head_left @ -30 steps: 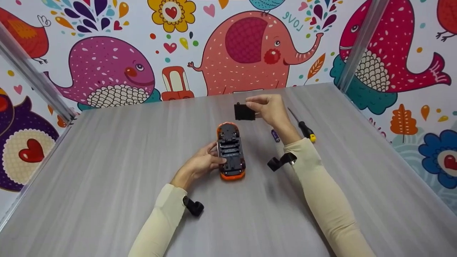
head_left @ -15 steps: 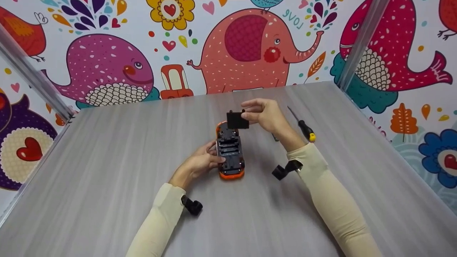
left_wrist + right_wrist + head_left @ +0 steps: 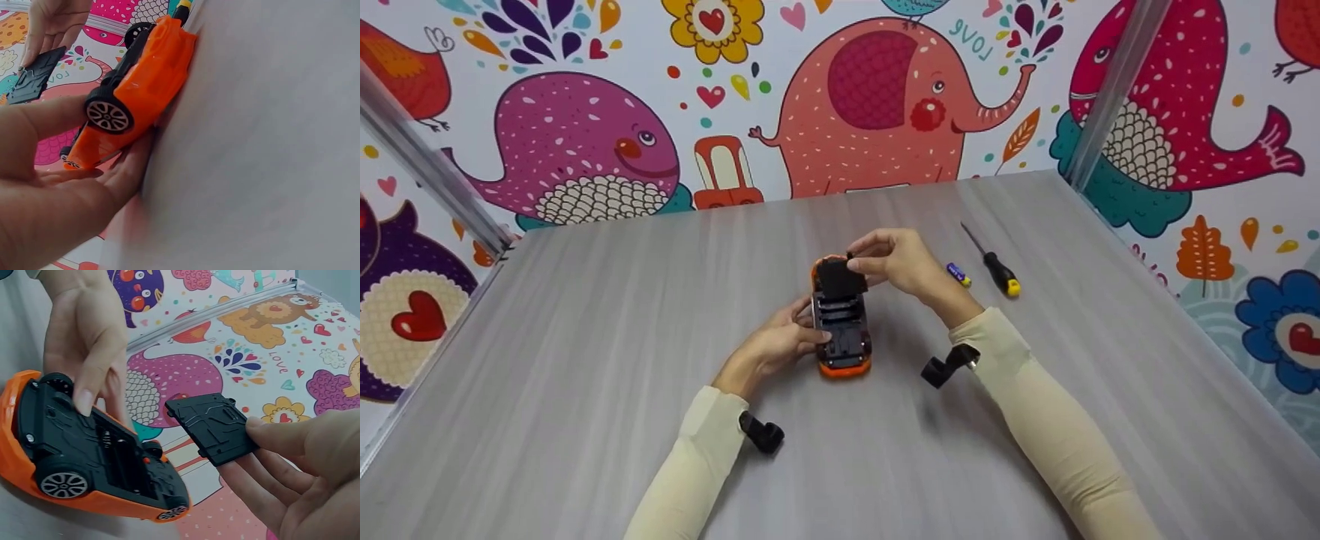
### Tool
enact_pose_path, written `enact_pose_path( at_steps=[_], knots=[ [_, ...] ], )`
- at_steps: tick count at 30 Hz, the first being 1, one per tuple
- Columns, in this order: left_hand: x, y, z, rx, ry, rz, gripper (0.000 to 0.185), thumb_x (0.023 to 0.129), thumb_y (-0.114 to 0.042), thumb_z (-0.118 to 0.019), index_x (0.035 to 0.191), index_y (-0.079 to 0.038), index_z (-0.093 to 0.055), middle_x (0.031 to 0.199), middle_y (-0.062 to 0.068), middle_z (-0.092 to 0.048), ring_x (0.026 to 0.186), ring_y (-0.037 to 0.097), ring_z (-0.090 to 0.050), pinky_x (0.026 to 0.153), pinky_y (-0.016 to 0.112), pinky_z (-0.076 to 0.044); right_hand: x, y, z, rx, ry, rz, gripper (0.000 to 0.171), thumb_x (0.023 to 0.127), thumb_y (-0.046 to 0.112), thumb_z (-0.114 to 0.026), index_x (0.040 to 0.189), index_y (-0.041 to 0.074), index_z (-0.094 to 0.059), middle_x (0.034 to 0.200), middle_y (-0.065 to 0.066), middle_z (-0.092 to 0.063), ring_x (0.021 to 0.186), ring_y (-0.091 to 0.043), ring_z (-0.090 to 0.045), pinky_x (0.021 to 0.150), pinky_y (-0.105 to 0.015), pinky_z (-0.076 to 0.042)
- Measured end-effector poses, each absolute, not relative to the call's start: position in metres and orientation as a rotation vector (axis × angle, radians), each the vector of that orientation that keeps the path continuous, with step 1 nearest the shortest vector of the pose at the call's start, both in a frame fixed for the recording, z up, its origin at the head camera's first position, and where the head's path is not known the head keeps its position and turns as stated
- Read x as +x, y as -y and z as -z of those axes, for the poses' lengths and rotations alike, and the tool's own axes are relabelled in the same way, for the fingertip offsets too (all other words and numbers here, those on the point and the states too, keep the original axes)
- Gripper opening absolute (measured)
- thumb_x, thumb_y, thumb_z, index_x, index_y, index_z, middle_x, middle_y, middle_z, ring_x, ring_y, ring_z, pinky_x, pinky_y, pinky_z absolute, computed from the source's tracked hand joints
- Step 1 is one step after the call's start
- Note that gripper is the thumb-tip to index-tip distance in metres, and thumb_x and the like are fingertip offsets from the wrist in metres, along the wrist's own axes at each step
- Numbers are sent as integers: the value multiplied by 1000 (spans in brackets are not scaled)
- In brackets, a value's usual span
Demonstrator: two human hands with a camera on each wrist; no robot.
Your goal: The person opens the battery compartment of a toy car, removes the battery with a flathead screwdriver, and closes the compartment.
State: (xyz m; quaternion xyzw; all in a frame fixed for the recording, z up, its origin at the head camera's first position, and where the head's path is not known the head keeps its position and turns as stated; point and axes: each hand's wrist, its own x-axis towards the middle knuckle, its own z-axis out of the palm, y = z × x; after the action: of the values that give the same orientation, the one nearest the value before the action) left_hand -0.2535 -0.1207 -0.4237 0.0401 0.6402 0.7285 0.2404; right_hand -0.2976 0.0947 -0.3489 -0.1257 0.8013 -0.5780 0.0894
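Observation:
An orange toy car [image 3: 844,367] lies upside down, its black underside facing up with an uncovered battery compartment [image 3: 121,458] in the middle. My left hand [image 3: 780,341] grips the car from its left side, thumb on the underside and fingers beneath, as the left wrist view [image 3: 73,185] shows. Between thumb and fingers, my right hand [image 3: 904,262] pinches a flat black battery cover [image 3: 211,427] with small tabs on its edges. The cover is held up above the car and overlaps its far end in the head view.
A purple battery [image 3: 958,274] with a yellowish end lies to the right of my right hand. Beyond it rests a screwdriver [image 3: 1001,271] with a black and yellow handle. A printed wall [image 3: 810,90] stands behind the grey table [image 3: 585,375].
My right hand has brought the battery cover down and leftward, from beyond the car to over its far end. The battery has come into fuller view. My left hand keeps its grip.

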Motion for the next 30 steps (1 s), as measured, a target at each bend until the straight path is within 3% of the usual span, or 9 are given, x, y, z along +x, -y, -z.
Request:
enact_pose_path(
  at_steps=[15,21,30],
  knots=[
    [-253,120,421,53,-1765,-1970,88,89,15,-54,161,-4,-7,153,27,-40,127,27,-54,103,32,-52,-299,-87,370,-446,-2439,1582,22,94,2,-67,116,0,-67,110,-20,-70,92,-22,-70,77,-40,-63],
    [-254,119,421,63,-1798,-1959,87,89,15,-54,160,-2,-7,154,28,-39,128,28,-55,97,30,-54,-298,-87,372,-382,-2467,1501,20,94,4,-67,114,3,-68,108,-16,-69,94,-22,-69,79,-40,-62],
    [-253,119,421,75,-1810,-1938,86,89,14,-55,160,-3,-8,151,28,-42,127,27,-55,100,32,-53,-294,-82,377,-368,-2489,1414,16,96,7,-66,111,7,-68,102,-11,-67,90,-20,-67,85,-45,-61]
  ],
)
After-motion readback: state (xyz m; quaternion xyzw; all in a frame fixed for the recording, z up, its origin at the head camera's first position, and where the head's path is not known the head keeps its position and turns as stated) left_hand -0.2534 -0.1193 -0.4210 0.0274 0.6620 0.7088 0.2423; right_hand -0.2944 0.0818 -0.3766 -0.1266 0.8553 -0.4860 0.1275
